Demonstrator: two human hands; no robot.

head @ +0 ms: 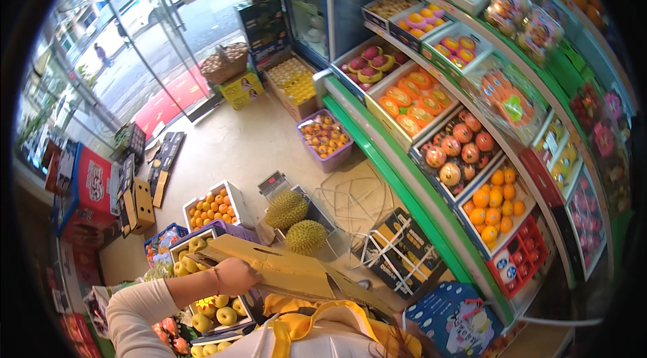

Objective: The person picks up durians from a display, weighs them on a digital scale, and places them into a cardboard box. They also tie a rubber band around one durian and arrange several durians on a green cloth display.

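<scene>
My left hand (235,277), with a thin band on its wrist, is closed at the near edge of an opened-out cardboard box (285,269). The brown cardboard lies slantwise across my front, above my yellow apron (349,315), and shows slots cut in it. My right hand is out of view. Beyond the cardboard, two durians (287,210) (306,237) rest on or against a floor scale (313,209). Left of my hand and under my forearm stand boxes of yellow-green apples or pears (225,315), partly covered by the arm.
At my right rises a tiered fruit shelf with a green edge (399,171). A black carton in a white wire rack (399,252) stands below it. Ahead are a crate of oranges (212,209), a purple basket (331,153) and egg trays (293,82). Glass doors (146,39) face the street.
</scene>
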